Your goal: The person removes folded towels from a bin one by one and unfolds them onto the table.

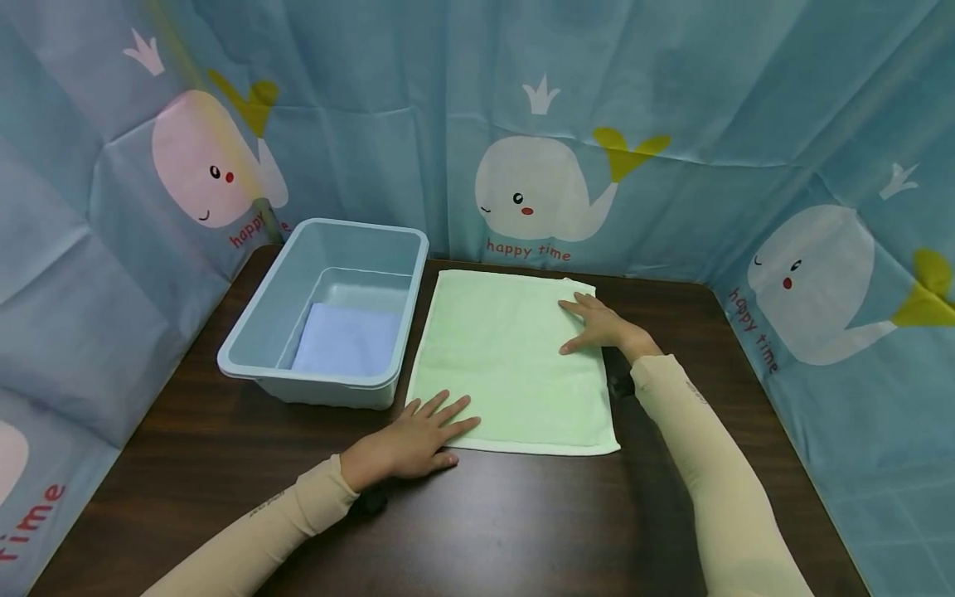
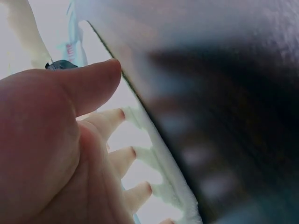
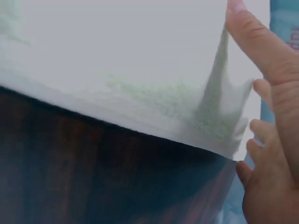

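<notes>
A pale green towel (image 1: 515, 356) lies spread flat on the dark wooden table. My left hand (image 1: 414, 439) rests at its near left corner, fingers spread and straight on the cloth, with the thumb at the near edge. At the far right corner, my right hand (image 1: 597, 323) touches the towel with fingers spread. The right wrist view shows the thumb (image 3: 257, 37) over the cloth and the other fingertips by its edge. In the left wrist view the left fingers (image 2: 122, 161) reach onto the towel, which looks washed out.
Left of the towel stands a light blue plastic basin (image 1: 261, 307) with a folded blue-violet cloth (image 1: 346, 340) inside. A blue curtain with whale prints (image 1: 418, 149) hangs behind and on both sides. Dark table surface (image 1: 522, 522) shows in front of the towel.
</notes>
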Motion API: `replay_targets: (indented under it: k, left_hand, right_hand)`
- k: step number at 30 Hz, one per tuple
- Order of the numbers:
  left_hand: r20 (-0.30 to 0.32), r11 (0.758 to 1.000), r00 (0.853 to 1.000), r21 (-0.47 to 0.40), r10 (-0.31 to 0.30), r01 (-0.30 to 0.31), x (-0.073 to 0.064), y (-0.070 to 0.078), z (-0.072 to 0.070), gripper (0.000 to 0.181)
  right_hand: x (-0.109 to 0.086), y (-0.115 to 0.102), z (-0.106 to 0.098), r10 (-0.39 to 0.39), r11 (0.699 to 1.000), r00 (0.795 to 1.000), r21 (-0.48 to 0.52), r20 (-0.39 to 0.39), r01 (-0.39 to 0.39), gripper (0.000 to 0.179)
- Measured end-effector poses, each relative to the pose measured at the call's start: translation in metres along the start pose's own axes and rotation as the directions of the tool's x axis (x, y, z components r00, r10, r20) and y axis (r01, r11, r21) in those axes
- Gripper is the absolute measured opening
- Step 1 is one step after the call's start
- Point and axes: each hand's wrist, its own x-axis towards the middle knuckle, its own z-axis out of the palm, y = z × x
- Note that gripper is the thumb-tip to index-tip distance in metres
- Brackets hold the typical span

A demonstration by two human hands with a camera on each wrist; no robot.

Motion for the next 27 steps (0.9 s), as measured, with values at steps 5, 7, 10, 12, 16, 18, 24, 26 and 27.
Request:
replay_targets:
  k: [5,7,10,12,16,18,24,26,27]
  left_hand:
    - [0.003,1.0,1.0,0.006,-0.011,0.011,0.003,-0.002,-0.001,0.06]
    - [0.001,1.0,1.0,0.002,-0.017,0.017,0.004,-0.003,-0.001,0.06]
    - [-0.004,1.0,1.0,-0.016,-0.016,0.016,0.005,-0.004,-0.002,0.06]
    - [-0.005,1.0,1.0,-0.019,-0.015,0.015,0.005,-0.005,-0.001,0.059]
    - [-0.009,1.0,1.0,-0.018,-0.013,0.013,0.005,-0.005,-0.001,0.058]
    - [-0.009,1.0,1.0,-0.018,-0.012,0.012,0.005,-0.005,0.0,0.058]
    - [-0.009,1.0,1.0,-0.013,-0.013,0.013,0.005,-0.006,0.001,0.057]
    - [-0.01,1.0,1.0,-0.008,-0.014,0.013,0.004,-0.006,0.0,0.057]
    - [-0.009,1.0,1.0,-0.005,-0.014,0.014,0.004,-0.006,0.0,0.057]
  right_hand:
    - [-0.009,0.0,0.001,-0.013,1.0,1.0,-0.015,-0.007,0.013,0.114]
    - [-0.015,-0.001,0.001,-0.01,1.0,1.0,0.005,0.01,0.01,0.115]
    - [-0.021,-0.001,0.005,0.001,1.0,0.999,0.021,0.038,-0.001,0.114]
    - [-0.022,0.0,0.007,0.008,1.0,0.999,0.028,0.052,-0.009,0.114]
    - [-0.016,0.002,0.009,0.007,0.999,0.999,0.044,0.053,-0.01,0.107]
    - [-0.013,0.004,0.009,0.01,0.999,0.999,0.037,0.049,-0.011,0.104]
    - [-0.011,0.004,0.01,0.013,1.0,0.999,-0.008,0.037,-0.013,0.107]
    - [-0.011,0.002,0.01,0.001,1.0,0.999,-0.006,0.032,0.0,0.109]
    - [-0.011,0.001,0.01,-0.006,1.0,0.999,-0.002,0.031,0.006,0.109]
